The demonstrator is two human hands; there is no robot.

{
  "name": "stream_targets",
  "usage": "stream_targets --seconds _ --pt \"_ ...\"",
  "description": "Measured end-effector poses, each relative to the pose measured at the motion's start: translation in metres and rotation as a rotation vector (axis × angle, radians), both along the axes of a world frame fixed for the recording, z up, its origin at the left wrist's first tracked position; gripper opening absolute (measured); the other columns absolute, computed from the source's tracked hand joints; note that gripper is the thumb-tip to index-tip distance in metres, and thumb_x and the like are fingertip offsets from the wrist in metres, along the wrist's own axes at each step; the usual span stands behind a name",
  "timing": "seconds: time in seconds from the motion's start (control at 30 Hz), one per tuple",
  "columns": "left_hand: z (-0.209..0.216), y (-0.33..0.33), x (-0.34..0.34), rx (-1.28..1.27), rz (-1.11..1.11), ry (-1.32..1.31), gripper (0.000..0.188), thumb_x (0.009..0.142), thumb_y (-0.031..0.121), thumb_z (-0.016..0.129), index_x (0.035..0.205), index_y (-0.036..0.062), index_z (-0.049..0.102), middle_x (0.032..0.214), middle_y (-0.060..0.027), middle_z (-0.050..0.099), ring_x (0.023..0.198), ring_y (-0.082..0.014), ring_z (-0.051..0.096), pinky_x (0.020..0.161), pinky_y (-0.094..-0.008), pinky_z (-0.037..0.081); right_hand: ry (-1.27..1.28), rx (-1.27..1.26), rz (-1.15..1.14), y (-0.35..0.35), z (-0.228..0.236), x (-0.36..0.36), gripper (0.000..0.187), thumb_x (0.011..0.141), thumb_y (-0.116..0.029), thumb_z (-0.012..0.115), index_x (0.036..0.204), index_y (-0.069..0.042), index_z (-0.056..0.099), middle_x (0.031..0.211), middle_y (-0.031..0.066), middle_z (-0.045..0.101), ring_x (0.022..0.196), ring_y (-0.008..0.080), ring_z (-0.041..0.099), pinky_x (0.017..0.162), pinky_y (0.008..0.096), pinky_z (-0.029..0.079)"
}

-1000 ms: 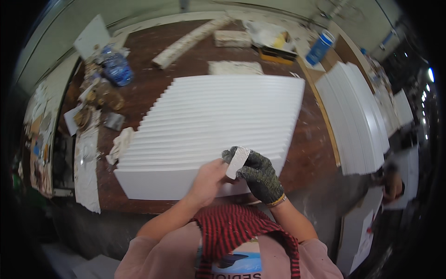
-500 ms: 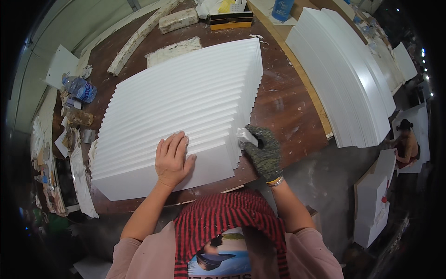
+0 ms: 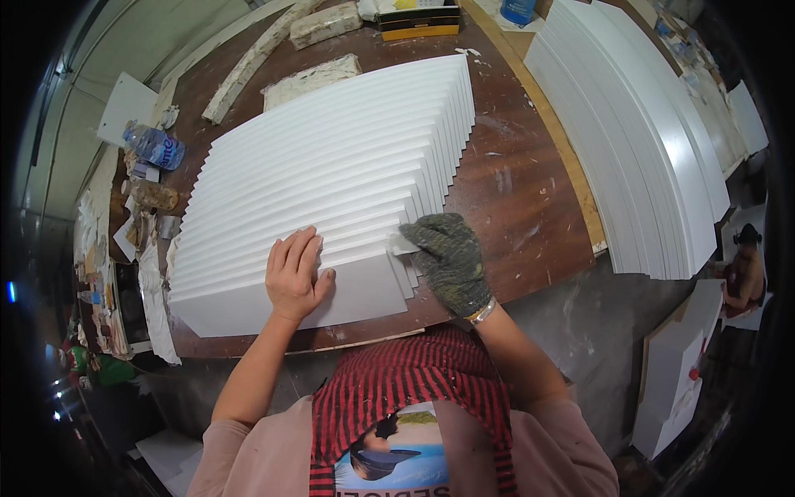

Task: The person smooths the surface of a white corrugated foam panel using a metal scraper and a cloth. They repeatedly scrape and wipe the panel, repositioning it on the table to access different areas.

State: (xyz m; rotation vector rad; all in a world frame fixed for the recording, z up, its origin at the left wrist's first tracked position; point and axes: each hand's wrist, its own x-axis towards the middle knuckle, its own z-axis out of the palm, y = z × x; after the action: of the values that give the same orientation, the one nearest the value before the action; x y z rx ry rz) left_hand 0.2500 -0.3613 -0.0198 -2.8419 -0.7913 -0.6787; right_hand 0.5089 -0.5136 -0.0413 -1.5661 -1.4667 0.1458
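Observation:
White panels (image 3: pixel 323 166) lie overlapped in a stepped, fanned stack on the brown table, their staggered ends facing right. My bare left hand (image 3: pixel 294 273) rests on the nearest panels with its fingers stretched out and the thumb apart. On my right hand (image 3: pixel 450 261) is a dark, mottled knit glove, with a band at the wrist. Its fingers are closed on a small crumpled whitish piece (image 3: pixel 402 243), pressed at the right ends of the near panels. Whether that piece is cloth, paper or plastic I cannot tell.
A second stack of long white panels (image 3: pixel 625 124) stands to the right. Plaster-smeared blocks (image 3: pixel 325 25) and a black-and-yellow box (image 3: pixel 420 23) sit at the back. Bottles (image 3: pixel 154 147) line the left side. Another person (image 3: pixel 743 269) is at the far right.
My gloved right hand has moved left and slightly up, bringing the whitish piece onto the panel ends. My left hand stays on the panels. The view has shifted slightly.

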Motion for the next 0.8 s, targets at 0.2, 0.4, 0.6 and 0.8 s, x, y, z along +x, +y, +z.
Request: stream_targets --seconds 0.2,0.4,0.6,0.8 --pt "-0.002 -0.001 -0.001 0.002 0.01 -0.014 0.049 0.094 0.043 0.059 0.123 0.0047 0.065 0.131 -0.0122 0.066 0.117 -0.0354 0.062 0.102 -0.0513 0.046 -0.104 -0.352 0.137 -0.023 0.008 0.003 0.038 0.073 -0.008 0.076 0.111 -0.01 0.075 0.101 0.0091 0.071 0.095 0.0307 0.065 0.085 0.0446 0.053" --pt "-0.002 0.0 0.0 -0.005 0.017 -0.006 0.049 0.091 0.042 0.062 0.124 0.0062 0.066 0.132 -0.0105 0.066 0.119 -0.0337 0.062 0.103 -0.0515 0.046 -0.149 -0.065 0.113 -0.007 0.0 -0.006 0.031 0.081 -0.016 0.07 0.111 -0.017 0.074 0.104 0.0037 0.07 0.099 0.0244 0.064 0.089 0.0419 0.051" --pt "-0.005 0.0 -0.002 -0.006 0.034 -0.011 0.05 0.085 0.039 0.067 0.124 0.0085 0.066 0.135 -0.0077 0.064 0.121 -0.0308 0.061 0.104 -0.0513 0.045 -0.273 -0.388 0.314 -0.032 0.013 -0.002 0.031 0.081 -0.018 0.07 0.112 -0.016 0.073 0.101 0.0042 0.069 0.098 0.0248 0.063 0.083 0.0409 0.052" --pt "-0.002 0.0 -0.001 0.006 0.02 0.0 0.049 0.094 0.044 0.058 0.123 0.0049 0.066 0.131 -0.0114 0.066 0.118 -0.0347 0.063 0.102 -0.0512 0.047 -0.152 0.0 -0.011 0.01 0.006 0.013 0.025 0.083 -0.017 0.072 0.107 -0.012 0.074 0.099 0.0073 0.071 0.092 0.0265 0.065 0.081 0.043 0.052"
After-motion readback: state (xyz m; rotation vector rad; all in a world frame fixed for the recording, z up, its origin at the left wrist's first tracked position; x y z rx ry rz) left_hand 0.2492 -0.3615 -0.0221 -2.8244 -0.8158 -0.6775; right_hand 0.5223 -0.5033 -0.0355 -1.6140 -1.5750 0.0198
